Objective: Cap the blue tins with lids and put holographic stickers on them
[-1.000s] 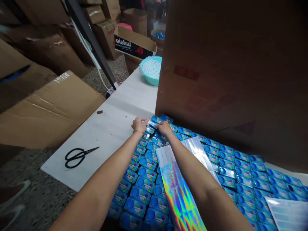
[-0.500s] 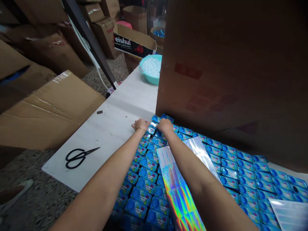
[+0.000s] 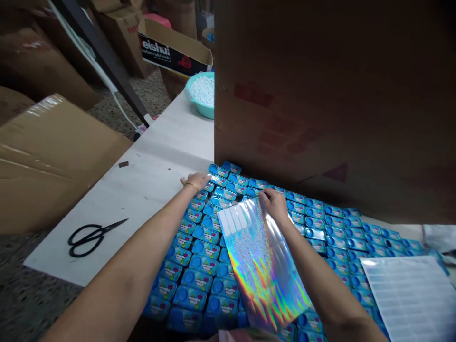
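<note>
At blue packs (image 3: pixel 205 234), hands (image 3: pixel 198 180) (image 3: pixel 276 204) apart

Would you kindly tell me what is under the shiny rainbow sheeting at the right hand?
Rows of blue cases show around the rainbow sheeting and appear to run beneath it. Whatever it directly covers is hidden from view.
</note>
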`<state>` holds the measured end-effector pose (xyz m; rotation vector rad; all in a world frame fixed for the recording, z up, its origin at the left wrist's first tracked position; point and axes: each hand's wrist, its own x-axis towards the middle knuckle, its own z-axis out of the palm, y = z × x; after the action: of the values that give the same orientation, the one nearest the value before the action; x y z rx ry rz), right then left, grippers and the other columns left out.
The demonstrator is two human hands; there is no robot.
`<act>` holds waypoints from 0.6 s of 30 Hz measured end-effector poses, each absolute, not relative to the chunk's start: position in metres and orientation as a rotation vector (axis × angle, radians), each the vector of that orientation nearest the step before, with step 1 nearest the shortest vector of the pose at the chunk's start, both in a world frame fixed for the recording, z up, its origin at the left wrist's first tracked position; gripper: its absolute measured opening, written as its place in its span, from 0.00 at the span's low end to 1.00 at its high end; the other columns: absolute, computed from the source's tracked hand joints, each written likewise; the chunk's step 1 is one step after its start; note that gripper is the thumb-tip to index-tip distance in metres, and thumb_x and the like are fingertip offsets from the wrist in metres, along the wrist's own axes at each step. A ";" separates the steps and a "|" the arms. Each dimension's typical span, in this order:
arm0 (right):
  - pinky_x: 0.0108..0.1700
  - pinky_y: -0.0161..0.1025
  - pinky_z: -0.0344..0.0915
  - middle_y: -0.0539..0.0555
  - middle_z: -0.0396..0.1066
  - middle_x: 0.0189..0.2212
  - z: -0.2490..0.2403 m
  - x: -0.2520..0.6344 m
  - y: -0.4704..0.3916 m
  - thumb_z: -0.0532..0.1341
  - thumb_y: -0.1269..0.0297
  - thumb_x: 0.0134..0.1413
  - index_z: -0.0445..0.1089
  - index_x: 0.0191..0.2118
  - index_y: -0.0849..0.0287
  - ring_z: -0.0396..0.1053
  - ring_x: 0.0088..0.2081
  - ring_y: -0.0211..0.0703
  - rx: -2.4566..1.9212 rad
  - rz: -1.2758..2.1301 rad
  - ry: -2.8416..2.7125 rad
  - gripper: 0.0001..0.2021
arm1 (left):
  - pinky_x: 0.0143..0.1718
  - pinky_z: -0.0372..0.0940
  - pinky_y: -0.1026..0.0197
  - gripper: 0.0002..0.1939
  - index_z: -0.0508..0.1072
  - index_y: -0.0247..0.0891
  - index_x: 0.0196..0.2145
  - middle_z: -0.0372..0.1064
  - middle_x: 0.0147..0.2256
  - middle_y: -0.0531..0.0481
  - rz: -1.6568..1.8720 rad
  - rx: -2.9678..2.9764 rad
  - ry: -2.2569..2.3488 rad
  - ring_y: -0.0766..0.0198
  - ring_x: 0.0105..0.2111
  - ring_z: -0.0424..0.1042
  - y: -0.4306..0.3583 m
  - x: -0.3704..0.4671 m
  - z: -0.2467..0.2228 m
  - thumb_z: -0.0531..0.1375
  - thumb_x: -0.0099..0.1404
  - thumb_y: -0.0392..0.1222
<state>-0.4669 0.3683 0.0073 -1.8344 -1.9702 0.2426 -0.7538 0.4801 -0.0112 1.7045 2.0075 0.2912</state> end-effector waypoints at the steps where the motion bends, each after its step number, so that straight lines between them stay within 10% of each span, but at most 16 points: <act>1: 0.36 0.34 0.58 0.52 0.71 0.33 0.004 -0.468 0.365 0.50 0.61 0.56 0.71 0.35 0.55 0.67 0.35 0.41 -1.795 0.243 -2.024 0.13 | 0.47 0.47 0.43 0.19 0.75 0.43 0.24 0.71 0.36 0.45 0.226 1.705 2.028 0.45 0.44 0.63 0.478 -0.753 -0.008 0.52 0.54 0.58; 7: 0.40 0.39 0.57 0.55 0.68 0.34 -0.013 -0.487 0.364 0.53 0.61 0.56 0.70 0.44 0.52 0.62 0.37 0.43 -1.529 0.123 -2.378 0.13 | 0.48 0.46 0.47 0.22 0.73 0.42 0.40 0.63 0.47 0.44 0.596 2.097 2.062 0.49 0.49 0.56 0.425 -0.738 0.008 0.46 0.61 0.57; 18: 0.38 0.41 0.55 0.56 0.66 0.42 -0.032 -0.493 0.356 0.49 0.64 0.59 0.65 0.49 0.54 0.58 0.39 0.44 -1.299 -0.032 -2.554 0.15 | 0.41 0.51 0.52 0.08 0.70 0.42 0.29 0.64 0.39 0.48 0.528 2.252 1.719 0.55 0.43 0.59 0.348 -0.678 -0.022 0.59 0.55 0.48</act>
<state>-0.4934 0.3555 -0.0321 -1.2995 -2.5542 -0.0317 -0.6783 0.3484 -0.0216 2.2524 1.7191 0.5278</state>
